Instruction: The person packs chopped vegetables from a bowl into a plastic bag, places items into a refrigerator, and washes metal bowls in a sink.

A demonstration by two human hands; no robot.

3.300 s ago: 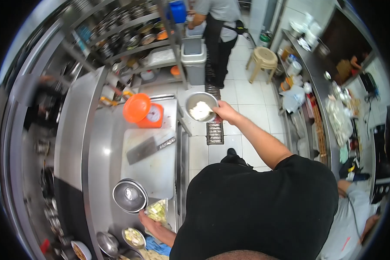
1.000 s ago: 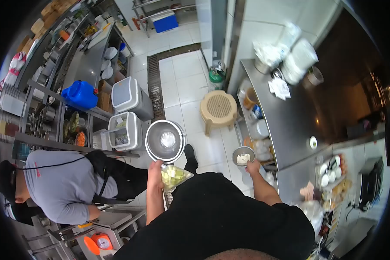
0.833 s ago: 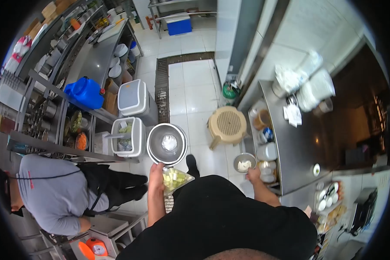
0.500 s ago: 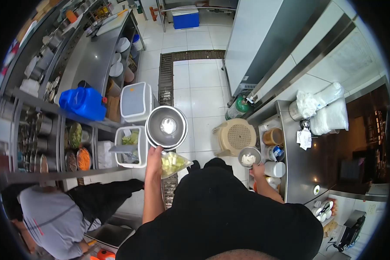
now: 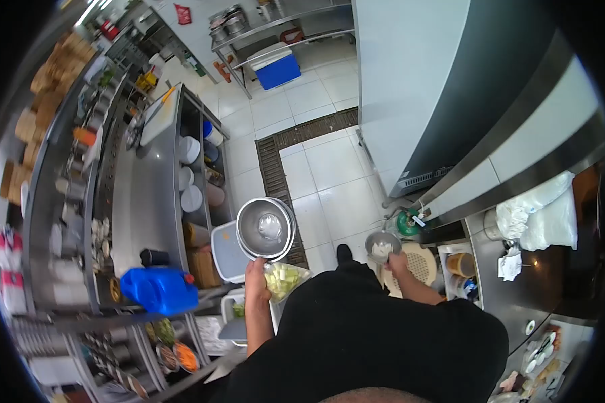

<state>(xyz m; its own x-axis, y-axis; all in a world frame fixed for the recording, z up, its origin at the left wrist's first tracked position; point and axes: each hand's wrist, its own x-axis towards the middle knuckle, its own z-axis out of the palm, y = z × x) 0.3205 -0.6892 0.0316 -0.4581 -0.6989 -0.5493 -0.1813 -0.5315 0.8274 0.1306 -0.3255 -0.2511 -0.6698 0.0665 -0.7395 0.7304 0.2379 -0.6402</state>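
My left hand (image 5: 256, 281) is closed on the rim of a metal bowl (image 5: 243, 225), which looks stacked with another one. A clear plastic bag of pale green chopped pieces (image 5: 284, 279) hangs from the same hand, beside the bowls. Out to the right, my right hand (image 5: 396, 264) grips a small metal bowl (image 5: 375, 239) with white pieces in it. This small bowl is over the edge of a beige plastic stool (image 5: 420, 265). Whether it has a handle is hidden by my fingers.
A steel counter with a blue jug (image 5: 158, 290) runs along the left. Below it stands a lidded white bin (image 5: 230, 254). A tall refrigerator (image 5: 410, 87), a green gas cylinder (image 5: 407, 223) and a steel counter (image 5: 501, 295) line the right. A drain grate (image 5: 272, 168) crosses the tiled floor.
My view has moved forward and turned. The bins and the stool now lie nearer to me, and the person in grey has left the view. Both hands keep their bowls and the bag.
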